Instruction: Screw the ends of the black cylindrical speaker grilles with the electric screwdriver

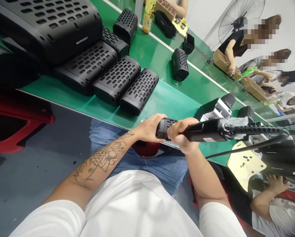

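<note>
Upper left, a big black perforated case [48, 29] dominates the corner, and just beside it a row of smaller black cases [118, 77] leans across the green counter [171, 95] toward the centre. Now to the middle of the frame, where the work is: the left hand [149, 128] is wrapped around the near end of the held casing [165, 126], right at the counter's lower edge. Straight above, a lone case [180, 64] stands well apart. Just right of centre, the right hand [184, 131] has its fingers curled tight around a black corded tool [206, 130], close against the casing; the tip is hidden, so contact can't be told. The step looks like tool work on that casing, one hand bracing, one driving. The next move seems to call for a firm brace on the left and a lined-up tip on the right, with the cable [248, 148] slack. Farther right, a yellow sheet [246, 161], then another person's hand [277, 184] at lower right.
</note>
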Available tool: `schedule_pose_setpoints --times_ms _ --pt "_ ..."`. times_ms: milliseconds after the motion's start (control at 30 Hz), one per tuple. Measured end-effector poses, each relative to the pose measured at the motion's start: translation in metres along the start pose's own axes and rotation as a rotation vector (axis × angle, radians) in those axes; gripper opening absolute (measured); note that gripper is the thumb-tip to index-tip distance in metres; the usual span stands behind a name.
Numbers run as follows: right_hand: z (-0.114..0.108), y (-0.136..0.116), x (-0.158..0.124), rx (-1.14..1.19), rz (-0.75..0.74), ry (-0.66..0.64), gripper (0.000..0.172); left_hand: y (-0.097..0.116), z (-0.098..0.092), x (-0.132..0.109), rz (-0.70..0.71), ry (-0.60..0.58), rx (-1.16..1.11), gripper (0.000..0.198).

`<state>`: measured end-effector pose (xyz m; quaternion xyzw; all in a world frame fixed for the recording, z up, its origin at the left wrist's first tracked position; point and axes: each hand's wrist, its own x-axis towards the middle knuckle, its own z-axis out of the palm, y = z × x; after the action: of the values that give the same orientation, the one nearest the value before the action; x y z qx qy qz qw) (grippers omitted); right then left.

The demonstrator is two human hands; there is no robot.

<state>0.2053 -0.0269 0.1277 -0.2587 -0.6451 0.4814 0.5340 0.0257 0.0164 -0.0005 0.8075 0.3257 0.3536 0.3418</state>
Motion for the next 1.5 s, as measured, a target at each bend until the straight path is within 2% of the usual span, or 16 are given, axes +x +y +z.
schedule_pose_setpoints --times_ms 133,233,333,433,500,600,700,800,900,1000,1067,1167,1233,1300,1400,1500 --pt "-0.003 0.011 -0.007 -0.031 0.017 -0.014 0.054 -0.005 0.002 0.002 -0.015 -0.011 -0.008 0.111" --pt "0.003 0.009 -0.005 -0.08 0.026 0.069 0.058 -0.004 0.002 -0.004 -0.044 0.008 -0.044 0.113" --pt "0.004 -0.016 0.003 -0.025 -0.095 0.207 0.056 0.002 0.0 -0.011 -0.11 0.134 -0.086 0.115" --pt "-0.018 -0.058 0.005 0.083 -0.311 0.354 0.049 0.01 0.001 0.005 -0.165 0.335 -0.087 0.113" --pt "-0.043 -0.086 0.0 0.097 -0.399 0.466 0.05 0.013 0.006 0.039 -0.174 0.462 -0.075 0.111" --pt "-0.08 -0.114 -0.014 0.103 -0.404 0.632 0.05 0.013 0.024 0.126 -0.251 0.62 -0.074 0.112" --pt "-0.103 -0.119 -0.029 0.177 -0.241 0.659 0.05 0.008 0.055 0.231 -0.432 0.696 -0.114 0.11" --pt "-0.113 -0.104 -0.043 0.225 -0.124 0.656 0.048 0.0 0.094 0.32 -0.491 0.682 -0.11 0.105" --pt "-0.12 -0.081 -0.057 0.244 -0.128 0.728 0.056 -0.008 0.13 0.376 -0.498 0.645 -0.087 0.099" --pt "-0.132 -0.063 -0.076 0.2 -0.16 0.848 0.074 -0.018 0.147 0.404 -0.457 0.615 -0.043 0.095" --pt "-0.145 -0.057 -0.088 0.129 -0.17 0.92 0.077 -0.028 0.142 0.414 -0.407 0.623 0.0 0.095" --pt "-0.169 -0.056 -0.098 -0.038 -0.186 0.97 0.073 -0.049 0.111 0.428 -0.411 0.711 0.123 0.105" --pt "-0.184 -0.058 -0.093 -0.131 -0.213 0.973 0.063 -0.062 0.087 0.436 -0.522 0.755 0.183 0.117" --pt "-0.196 -0.058 -0.078 -0.173 -0.262 0.963 0.053 -0.069 0.066 0.442 -0.661 0.768 0.154 0.121" --pt "-0.209 -0.05 -0.047 -0.238 -0.375 0.973 0.055 -0.064 0.041 0.443 -0.795 0.776 0.055 0.112" --pt "-0.221 -0.036 -0.02 -0.32 -0.365 0.984 0.065 -0.045 0.016 0.42 -0.845 0.794 -0.011 0.101"
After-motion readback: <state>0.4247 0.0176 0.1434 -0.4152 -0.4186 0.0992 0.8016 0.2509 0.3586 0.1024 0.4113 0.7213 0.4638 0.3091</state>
